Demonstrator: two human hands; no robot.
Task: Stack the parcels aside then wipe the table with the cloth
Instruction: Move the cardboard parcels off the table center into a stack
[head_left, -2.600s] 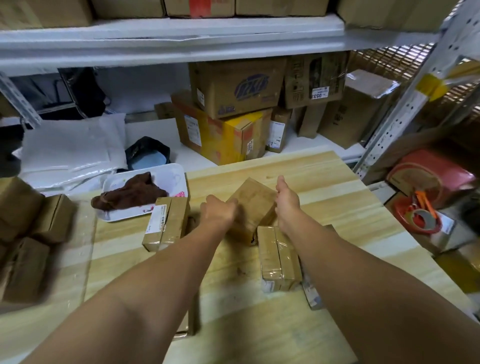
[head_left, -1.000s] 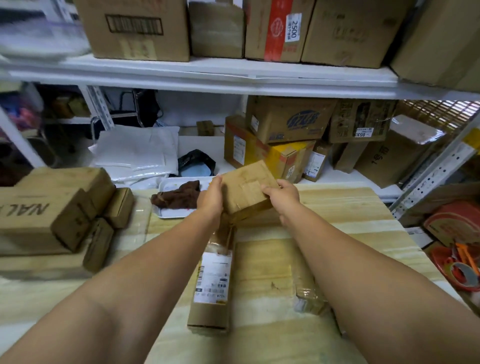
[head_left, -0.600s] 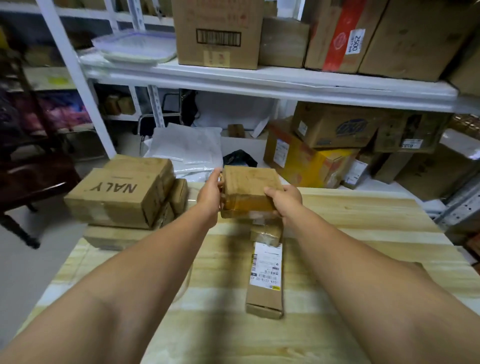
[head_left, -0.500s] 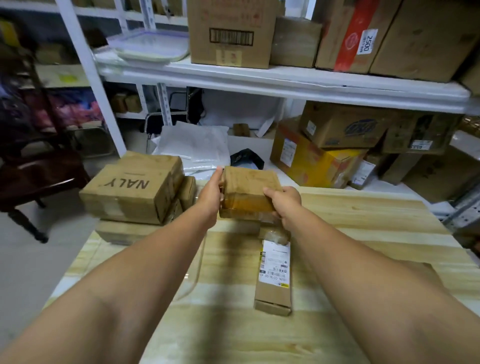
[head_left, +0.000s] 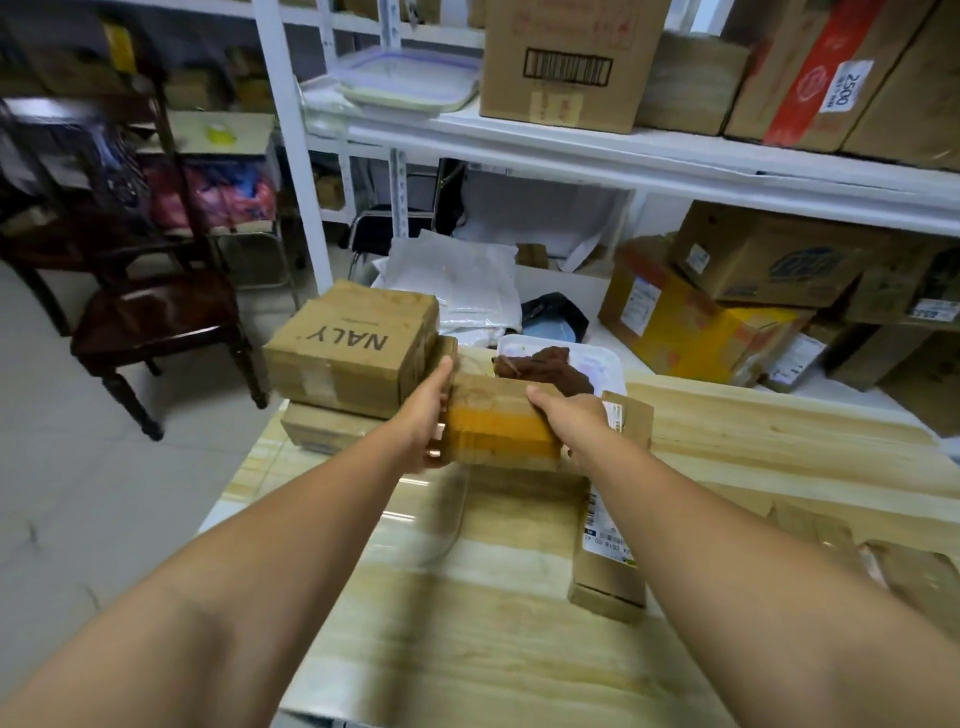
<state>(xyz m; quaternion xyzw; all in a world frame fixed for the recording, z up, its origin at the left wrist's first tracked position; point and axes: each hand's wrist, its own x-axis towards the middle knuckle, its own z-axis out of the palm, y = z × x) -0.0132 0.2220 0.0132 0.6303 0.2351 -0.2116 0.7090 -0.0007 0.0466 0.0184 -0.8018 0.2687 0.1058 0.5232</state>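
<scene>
I hold a brown taped parcel (head_left: 498, 423) above the wooden table (head_left: 753, 452), my left hand (head_left: 423, 415) on its left end and my right hand (head_left: 574, 418) gripping its right end. Just left of it stands a stack of parcels (head_left: 353, 345) at the table's far left corner, topped by a box marked NALY. A long labelled parcel (head_left: 605, 561) lies on the table under my right forearm. Another small parcel (head_left: 631, 413) sits behind my right hand. The brown cloth (head_left: 543, 364) lies in a white tray (head_left: 608, 364) at the table's far edge.
More parcels (head_left: 893, 566) lie blurred at the right beyond my right arm. White shelving (head_left: 623, 156) with cardboard boxes rises behind the table. A dark wooden chair (head_left: 150, 317) stands on the floor to the left. The table's left edge drops off near the stack.
I lifted the parcel off the table and carried it left, toward the stack with the NALY box. My view swung left with it.
</scene>
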